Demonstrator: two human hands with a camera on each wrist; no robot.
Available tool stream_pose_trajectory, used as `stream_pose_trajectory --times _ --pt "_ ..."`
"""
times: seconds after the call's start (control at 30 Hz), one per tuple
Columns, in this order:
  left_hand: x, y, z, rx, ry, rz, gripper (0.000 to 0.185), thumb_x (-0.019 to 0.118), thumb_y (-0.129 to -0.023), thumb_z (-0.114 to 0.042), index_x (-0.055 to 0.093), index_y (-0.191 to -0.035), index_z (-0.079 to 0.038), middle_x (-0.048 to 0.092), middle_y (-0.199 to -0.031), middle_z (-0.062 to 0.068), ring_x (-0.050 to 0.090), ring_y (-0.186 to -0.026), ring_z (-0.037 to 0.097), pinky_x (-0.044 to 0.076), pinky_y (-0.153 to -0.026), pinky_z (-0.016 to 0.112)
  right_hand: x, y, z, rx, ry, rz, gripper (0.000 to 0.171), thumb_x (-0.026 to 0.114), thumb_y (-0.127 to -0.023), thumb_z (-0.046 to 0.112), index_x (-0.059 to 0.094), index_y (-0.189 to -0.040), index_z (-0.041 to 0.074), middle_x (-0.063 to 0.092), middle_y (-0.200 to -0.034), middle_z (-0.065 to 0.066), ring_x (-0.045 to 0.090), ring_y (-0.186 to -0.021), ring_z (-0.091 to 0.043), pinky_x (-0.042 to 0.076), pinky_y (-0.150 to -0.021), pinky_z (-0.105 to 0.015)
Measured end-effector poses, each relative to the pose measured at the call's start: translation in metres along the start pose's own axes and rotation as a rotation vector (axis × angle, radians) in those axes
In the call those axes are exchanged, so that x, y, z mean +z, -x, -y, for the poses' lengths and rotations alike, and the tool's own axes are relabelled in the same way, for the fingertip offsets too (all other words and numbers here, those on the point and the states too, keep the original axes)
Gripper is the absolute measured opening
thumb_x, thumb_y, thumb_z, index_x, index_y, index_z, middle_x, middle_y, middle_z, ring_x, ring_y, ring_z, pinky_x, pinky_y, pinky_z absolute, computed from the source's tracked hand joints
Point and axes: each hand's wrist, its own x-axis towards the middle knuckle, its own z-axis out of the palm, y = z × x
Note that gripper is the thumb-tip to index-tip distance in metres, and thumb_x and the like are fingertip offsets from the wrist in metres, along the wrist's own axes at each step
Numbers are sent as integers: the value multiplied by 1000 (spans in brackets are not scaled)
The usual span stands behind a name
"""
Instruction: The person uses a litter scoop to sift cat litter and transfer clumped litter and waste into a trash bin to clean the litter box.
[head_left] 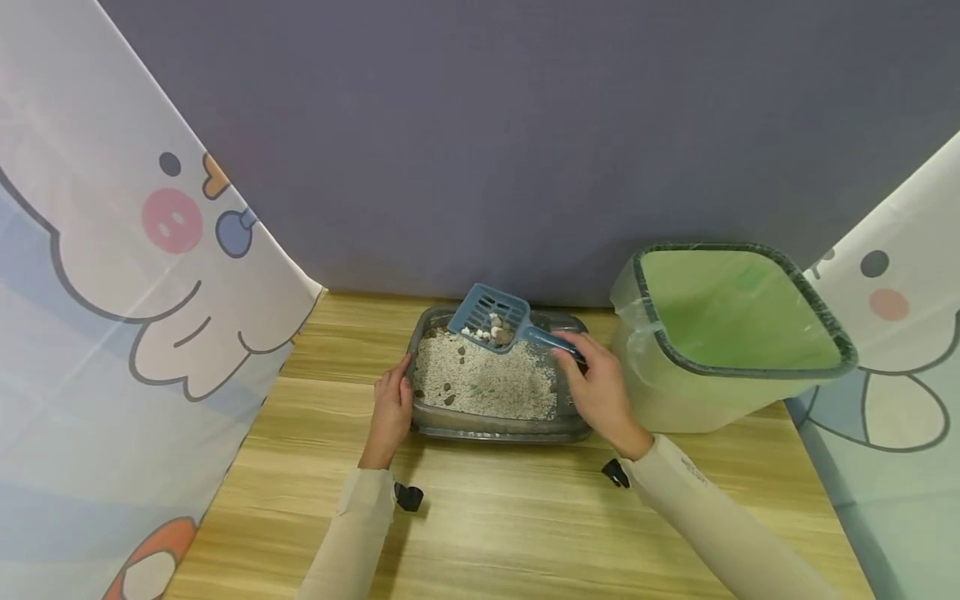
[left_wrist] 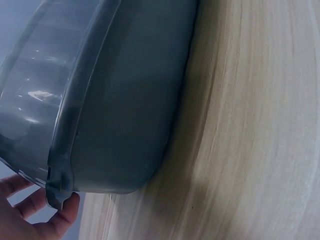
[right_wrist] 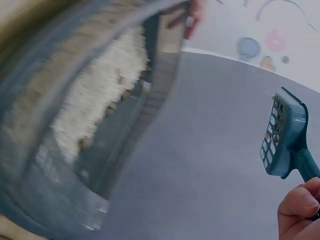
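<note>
A grey litter box point(head_left: 480, 429) holds pale litter point(head_left: 495, 383) with several dark clumps. My left hand point(head_left: 392, 404) grips the box's left end; in the left wrist view its fingers point(left_wrist: 30, 202) are curled about the rim's corner. My right hand point(head_left: 598, 385) holds the handle of a blue slotted litter scoop point(head_left: 483, 304) over the back of the box. Whitish and brown clumps point(head_left: 495, 332) lie in the scoop's head. In the right wrist view the scoop point(right_wrist: 286, 135) shows from below, beside the blurred box point(right_wrist: 65, 100).
A pale green bin point(head_left: 675, 400) with a dark rim and a clear liner stands right of the box. The wooden table point(head_left: 487, 517) ends at a grey wall panel point(head_left: 487, 150) behind. Cartoon-printed sheets point(head_left: 97, 275) hang on both sides.
</note>
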Motion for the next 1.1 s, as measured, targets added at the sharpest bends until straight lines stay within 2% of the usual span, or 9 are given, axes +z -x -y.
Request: stream_pose_trajectory --times 0.07,0.2,0.3,0.4,0.53,0.63,0.73,0.9,1.1 --pt "0 0 0 1 6 4 41 37 -101 -4 42 -142 -2 50 -115 25 41 -97 40 33 -83 53 -9 -2 14 -39 -20 -56 26 63 -90 8 66 -116 7 56 -80 -1 39 -52 -9 33 -48 -22" --pt "0 0 -1 -10 12 10 41 36 -101 -6 41 -142 -4 50 -117 25 41 -97 39 33 -83 53 -29 -5 27 -94 -54 -155 26 62 -86 -7 66 -112 -3 60 -82 -11 40 -55 -7 32 -50 -18" --pt "1 -1 -1 -11 16 1 41 36 -101 -7 42 -142 -3 50 -117 25 41 -98 39 33 -83 53 -49 -4 26 -108 -43 -224 25 62 -87 -7 67 -111 -4 61 -80 -11 40 -54 -4 33 -49 -18" --pt "1 -1 -2 -7 19 -9 40 36 -102 -9 43 -141 -3 51 -117 24 41 -98 40 34 -82 52 -74 -2 28 -88 -12 -317 23 62 -88 -3 68 -111 -3 58 -76 -7 39 -50 -3 32 -47 -16" --pt "0 0 -2 -24 22 -1 41 34 -103 -12 43 -142 -5 50 -119 23 41 -99 39 34 -83 52 -111 0 26 30 35 -466 23 63 -90 7 70 -112 2 60 -79 1 41 -50 -3 33 -48 -14" --pt "-1 0 -2 -43 25 3 41 34 -103 -14 42 -143 -7 50 -121 23 40 -101 38 34 -84 51 -138 2 18 87 132 -549 25 64 -90 12 70 -114 7 60 -85 12 42 -53 -1 34 -51 -12" --pt "-1 1 -1 -47 26 3 41 34 -103 -14 42 -143 -8 49 -122 22 40 -103 38 35 -84 52 -158 4 5 85 236 -631 23 66 -88 11 73 -110 6 55 -83 20 43 -61 3 35 -58 -11" --pt "-1 2 0 -37 31 0 41 34 -103 -15 42 -143 -8 50 -122 23 41 -103 38 35 -84 52 -175 10 -13 -11 344 -704 16 68 -86 4 75 -100 4 44 -77 24 40 -69 9 31 -64 -12" --pt "-2 2 1 -48 44 7 41 33 -103 -16 41 -143 -10 49 -122 23 40 -102 39 34 -84 52 -176 11 -7 -72 306 -794 11 66 -87 1 75 -92 0 44 -77 23 42 -73 8 28 -66 -13"
